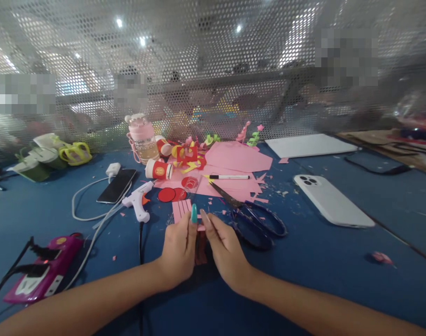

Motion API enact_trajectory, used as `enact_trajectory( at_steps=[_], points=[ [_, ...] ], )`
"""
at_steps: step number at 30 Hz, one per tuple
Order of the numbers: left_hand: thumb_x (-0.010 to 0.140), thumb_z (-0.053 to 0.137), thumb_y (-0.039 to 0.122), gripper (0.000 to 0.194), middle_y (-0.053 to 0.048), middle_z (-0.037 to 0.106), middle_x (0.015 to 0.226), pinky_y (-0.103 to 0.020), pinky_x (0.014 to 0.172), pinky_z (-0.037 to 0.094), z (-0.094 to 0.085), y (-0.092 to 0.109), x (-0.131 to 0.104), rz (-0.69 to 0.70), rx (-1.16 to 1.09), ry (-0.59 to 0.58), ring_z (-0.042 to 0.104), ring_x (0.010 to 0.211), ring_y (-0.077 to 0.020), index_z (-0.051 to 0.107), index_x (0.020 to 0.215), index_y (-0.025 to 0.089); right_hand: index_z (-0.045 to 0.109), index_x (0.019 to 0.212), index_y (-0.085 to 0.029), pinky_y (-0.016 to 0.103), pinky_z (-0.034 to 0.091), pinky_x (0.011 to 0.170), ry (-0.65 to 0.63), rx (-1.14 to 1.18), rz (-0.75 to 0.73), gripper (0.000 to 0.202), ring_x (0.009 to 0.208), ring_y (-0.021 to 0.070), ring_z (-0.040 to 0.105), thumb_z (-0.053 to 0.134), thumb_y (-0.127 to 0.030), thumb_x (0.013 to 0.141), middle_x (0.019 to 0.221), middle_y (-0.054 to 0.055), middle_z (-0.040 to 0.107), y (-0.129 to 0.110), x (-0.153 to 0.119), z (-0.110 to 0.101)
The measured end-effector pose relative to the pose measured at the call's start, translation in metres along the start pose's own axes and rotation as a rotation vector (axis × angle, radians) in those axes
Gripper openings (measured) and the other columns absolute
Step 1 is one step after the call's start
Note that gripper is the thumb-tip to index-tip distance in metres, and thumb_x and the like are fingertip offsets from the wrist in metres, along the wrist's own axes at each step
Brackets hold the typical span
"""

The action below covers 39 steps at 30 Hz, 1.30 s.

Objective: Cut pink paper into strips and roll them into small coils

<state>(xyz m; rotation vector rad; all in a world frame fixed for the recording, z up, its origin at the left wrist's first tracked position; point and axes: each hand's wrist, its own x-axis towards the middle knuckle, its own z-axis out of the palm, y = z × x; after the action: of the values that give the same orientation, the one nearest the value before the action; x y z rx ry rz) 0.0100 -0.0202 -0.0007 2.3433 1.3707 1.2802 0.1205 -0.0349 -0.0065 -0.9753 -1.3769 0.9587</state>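
My left hand (178, 249) and my right hand (228, 254) meet low in the middle of the head view, thumbs up and fingers closed. Between their fingertips they pinch a small piece of pink paper (200, 228); its full shape is hidden by the fingers. Just beyond my left hand lies a pink card with dark lines (181, 210). To the right of my right hand rest large scissors (249, 214) with dark blue handles, blades pointing away. A white glue gun (140, 201) lies left of my left hand.
Pink sheets (239, 157), red paper circles (166, 194), a marker (230, 177) and a red-banded paper cup (158, 170) lie beyond. A bottle (142, 140) stands behind. A dark phone (117, 185) and purple power strip (46, 270) are left, a white phone (333, 201) right.
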Motion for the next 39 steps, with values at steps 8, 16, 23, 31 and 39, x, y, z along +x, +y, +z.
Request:
enact_trajectory(
  at_steps=[8, 16, 23, 31, 39],
  points=[
    [0.094, 0.022, 0.036, 0.039, 0.003, 0.052, 0.046, -0.021, 0.038, 0.038, -0.0024, 0.0033, 0.0012, 0.017, -0.09, -0.028, 0.047, 0.037, -0.0099, 0.051, 0.077, 0.018, 0.058, 0.075, -0.017, 0.022, 0.042, 0.053, -0.006, -0.01, -0.031, 0.032, 0.056, 0.0124, 0.051, 0.037, -0.036, 0.091, 0.061, -0.001, 0.055, 0.001, -0.0015, 0.0001],
    [0.094, 0.025, 0.03, 0.031, 0.007, 0.049, 0.039, -0.019, 0.033, 0.036, -0.004, 0.0058, -0.0004, -0.022, -0.269, -0.115, 0.046, 0.031, -0.0089, 0.045, 0.072, 0.02, 0.056, 0.074, -0.017, 0.024, 0.041, 0.054, -0.048, -0.013, -0.013, 0.037, 0.059, 0.0136, 0.053, 0.034, -0.041, 0.092, 0.062, 0.0, 0.055, 0.0004, -0.0029, -0.0004],
    [0.093, 0.027, 0.028, 0.03, 0.006, 0.048, 0.039, -0.02, 0.034, 0.034, -0.0053, 0.0078, 0.0035, 0.026, -0.198, -0.071, 0.045, 0.031, -0.0096, 0.046, 0.072, 0.02, 0.052, 0.073, -0.018, 0.023, 0.038, 0.049, -0.067, -0.018, -0.013, 0.034, 0.052, 0.0118, 0.048, 0.033, -0.038, 0.092, 0.061, 0.0, 0.052, -0.0007, -0.004, -0.0008],
    [0.092, 0.03, 0.026, 0.026, 0.006, 0.046, 0.045, -0.019, 0.038, 0.031, -0.0048, 0.0027, 0.0002, 0.007, -0.262, -0.093, 0.041, 0.035, -0.0074, 0.046, 0.073, 0.019, 0.039, 0.063, -0.021, 0.023, 0.034, 0.045, -0.049, -0.132, -0.083, 0.032, 0.049, 0.0105, 0.041, 0.032, -0.033, 0.092, 0.054, -0.003, 0.042, -0.0036, -0.005, -0.0047],
    [0.092, 0.031, 0.026, 0.022, 0.007, 0.042, 0.048, -0.02, 0.038, 0.029, -0.0059, 0.0006, -0.0037, -0.008, -0.255, -0.091, 0.04, 0.038, -0.0073, 0.037, 0.071, 0.021, 0.036, 0.061, -0.022, 0.023, 0.034, 0.044, -0.027, -0.195, -0.111, 0.032, 0.048, 0.0114, 0.043, 0.032, -0.031, 0.091, 0.051, -0.002, 0.044, -0.0022, -0.0064, -0.0032]
  ],
)
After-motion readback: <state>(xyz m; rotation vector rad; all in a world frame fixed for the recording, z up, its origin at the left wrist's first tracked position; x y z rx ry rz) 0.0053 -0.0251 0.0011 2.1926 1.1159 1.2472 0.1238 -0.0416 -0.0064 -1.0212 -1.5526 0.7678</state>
